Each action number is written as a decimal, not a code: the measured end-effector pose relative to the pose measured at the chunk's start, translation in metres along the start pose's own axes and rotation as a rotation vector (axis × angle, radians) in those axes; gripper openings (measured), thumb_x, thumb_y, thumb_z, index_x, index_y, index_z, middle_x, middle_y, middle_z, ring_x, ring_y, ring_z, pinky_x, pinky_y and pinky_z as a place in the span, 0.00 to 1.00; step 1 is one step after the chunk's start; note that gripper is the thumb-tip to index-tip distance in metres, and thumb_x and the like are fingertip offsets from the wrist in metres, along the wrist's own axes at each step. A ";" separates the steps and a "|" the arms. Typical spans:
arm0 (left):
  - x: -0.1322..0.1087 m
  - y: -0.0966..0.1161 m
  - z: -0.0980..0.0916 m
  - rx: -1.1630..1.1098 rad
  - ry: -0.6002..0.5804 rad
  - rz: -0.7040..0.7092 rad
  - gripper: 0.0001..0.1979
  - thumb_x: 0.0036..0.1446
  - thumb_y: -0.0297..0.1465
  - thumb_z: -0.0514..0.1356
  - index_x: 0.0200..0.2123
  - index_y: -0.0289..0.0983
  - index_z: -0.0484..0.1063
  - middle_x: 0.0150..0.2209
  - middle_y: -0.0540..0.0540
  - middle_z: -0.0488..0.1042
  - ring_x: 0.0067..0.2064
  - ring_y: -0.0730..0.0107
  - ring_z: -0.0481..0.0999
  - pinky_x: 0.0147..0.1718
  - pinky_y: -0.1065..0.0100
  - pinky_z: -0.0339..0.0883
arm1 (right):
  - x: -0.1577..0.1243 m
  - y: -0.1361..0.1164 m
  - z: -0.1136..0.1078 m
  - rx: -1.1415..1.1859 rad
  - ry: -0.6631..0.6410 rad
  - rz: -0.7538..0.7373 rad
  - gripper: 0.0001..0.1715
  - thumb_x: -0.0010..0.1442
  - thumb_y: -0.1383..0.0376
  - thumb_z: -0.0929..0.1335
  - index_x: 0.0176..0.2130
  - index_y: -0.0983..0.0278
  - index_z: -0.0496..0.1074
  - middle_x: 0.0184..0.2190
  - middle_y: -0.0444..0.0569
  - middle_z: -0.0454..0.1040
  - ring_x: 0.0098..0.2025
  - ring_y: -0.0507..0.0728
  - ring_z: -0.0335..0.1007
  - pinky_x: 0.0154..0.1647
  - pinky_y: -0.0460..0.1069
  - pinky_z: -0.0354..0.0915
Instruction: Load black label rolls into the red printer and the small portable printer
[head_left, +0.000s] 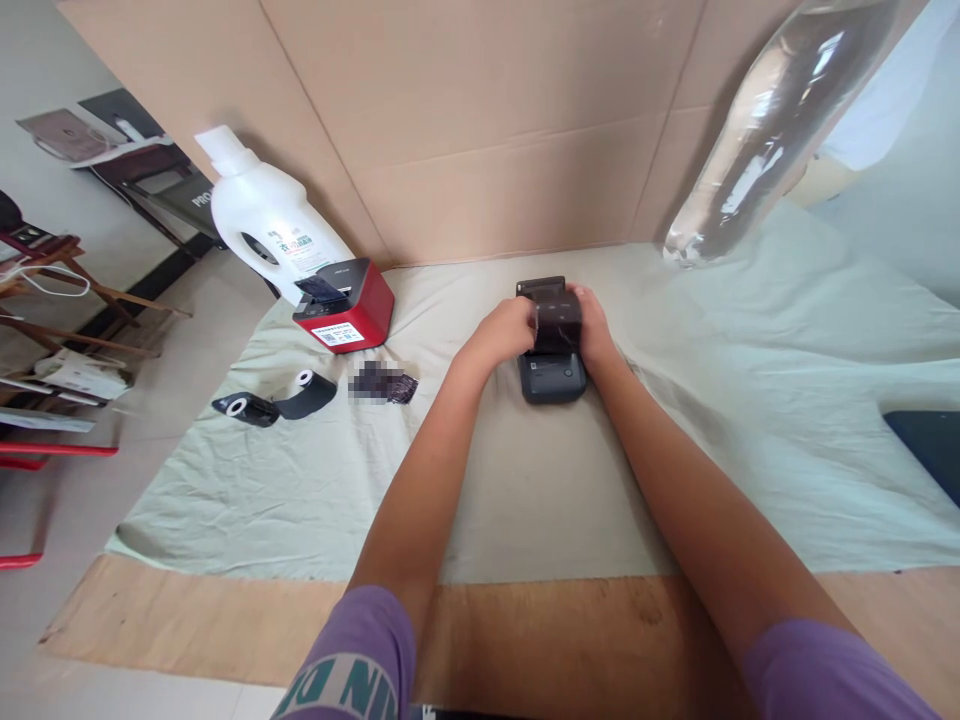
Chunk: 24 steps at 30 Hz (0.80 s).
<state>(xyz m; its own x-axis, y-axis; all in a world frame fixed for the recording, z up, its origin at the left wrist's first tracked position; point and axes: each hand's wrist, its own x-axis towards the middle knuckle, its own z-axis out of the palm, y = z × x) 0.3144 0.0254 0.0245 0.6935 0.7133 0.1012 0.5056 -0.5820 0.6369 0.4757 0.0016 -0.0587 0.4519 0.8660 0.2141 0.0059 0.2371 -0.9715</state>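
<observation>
Head view: cloth point(517, 500) over wooden table point(540, 625), cardboard point(480, 130) behind. Black device point(553, 381) mid-cloth; left hand point(511, 328) pinches its dark roll point(557, 320), right hand point(596, 325) curls alongside, hold unclear. Red device point(375, 305) bears barcode label point(337, 333); panel point(201, 198) reads "PRO".

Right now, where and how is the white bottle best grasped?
Probably by the loop handle, coming from the person's left: the handle lies on that side of the white bottle, while the red device stands before its lower right.

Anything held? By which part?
Dark roll over black device: left hand grips its left end; right hand is at its right end, grip unclear.
</observation>
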 end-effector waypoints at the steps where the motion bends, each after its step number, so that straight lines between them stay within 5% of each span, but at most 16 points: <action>1: 0.000 -0.001 0.000 0.032 -0.013 -0.011 0.07 0.52 0.27 0.61 0.34 0.36 0.78 0.34 0.42 0.80 0.40 0.54 0.78 0.39 0.67 0.70 | 0.000 0.000 0.000 -0.013 0.006 -0.014 0.33 0.56 0.36 0.64 0.46 0.58 0.72 0.45 0.46 0.75 0.50 0.59 0.70 0.53 0.54 0.67; 6: -0.001 -0.001 0.003 0.149 0.060 -0.081 0.12 0.54 0.33 0.64 0.43 0.39 0.78 0.42 0.39 0.79 0.47 0.48 0.78 0.43 0.64 0.68 | 0.000 0.000 0.001 0.035 -0.036 0.023 0.34 0.57 0.36 0.63 0.47 0.57 0.70 0.44 0.46 0.75 0.48 0.58 0.71 0.50 0.53 0.68; 14: -0.001 0.004 0.010 0.268 -0.085 -0.080 0.13 0.59 0.34 0.59 0.47 0.42 0.77 0.45 0.41 0.81 0.45 0.52 0.79 0.43 0.62 0.70 | -0.002 -0.004 0.001 0.021 -0.016 0.033 0.33 0.57 0.37 0.64 0.47 0.59 0.72 0.40 0.46 0.75 0.43 0.57 0.71 0.48 0.53 0.68; 19: -0.005 0.006 0.002 0.212 0.055 0.096 0.16 0.56 0.28 0.61 0.48 0.41 0.77 0.49 0.42 0.79 0.49 0.55 0.77 0.47 0.63 0.70 | -0.001 -0.003 0.002 0.048 -0.015 0.057 0.34 0.56 0.37 0.65 0.48 0.59 0.71 0.39 0.46 0.74 0.41 0.58 0.71 0.42 0.52 0.69; 24: -0.008 0.014 -0.034 0.051 0.248 0.291 0.17 0.53 0.25 0.62 0.48 0.39 0.77 0.45 0.44 0.77 0.46 0.61 0.76 0.45 0.65 0.70 | 0.006 0.005 -0.002 0.036 -0.041 0.054 0.33 0.57 0.37 0.64 0.49 0.58 0.69 0.38 0.46 0.74 0.38 0.57 0.71 0.36 0.52 0.69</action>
<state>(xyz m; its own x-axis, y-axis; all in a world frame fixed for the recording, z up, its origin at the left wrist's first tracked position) 0.2980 0.0248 0.0583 0.6698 0.5843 0.4582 0.3348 -0.7885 0.5159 0.4805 0.0076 -0.0627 0.4138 0.8951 0.1659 -0.0497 0.2042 -0.9777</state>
